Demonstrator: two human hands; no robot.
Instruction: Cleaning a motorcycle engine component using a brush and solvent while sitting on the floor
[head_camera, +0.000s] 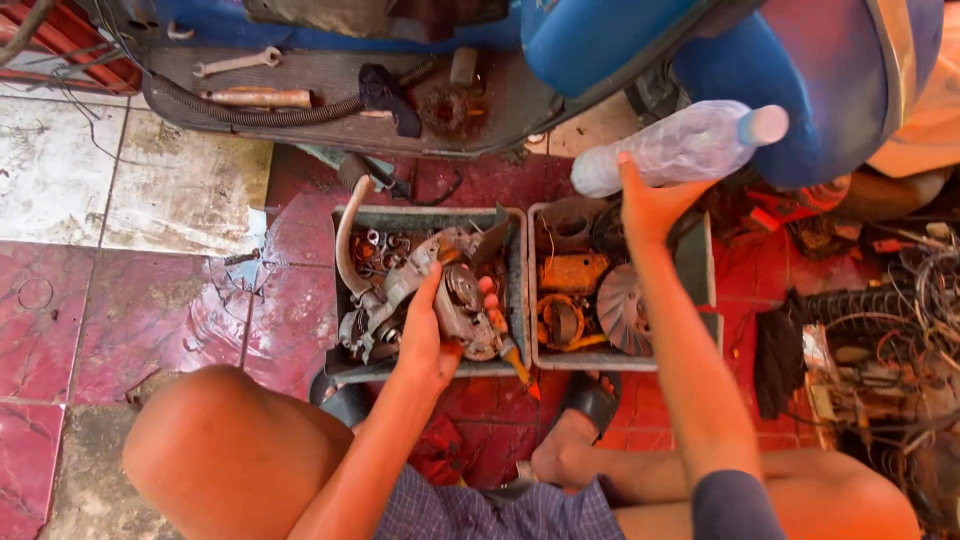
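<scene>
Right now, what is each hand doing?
Left hand: closed around a grey metal engine part over the left tray.
Right hand: gripping a clear plastic bottle.

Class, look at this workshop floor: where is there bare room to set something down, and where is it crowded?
Bare floor tiles lie left of the left tray. Both trays are packed with parts, and the wire pile crowds the floor right of the right tray.
</scene>
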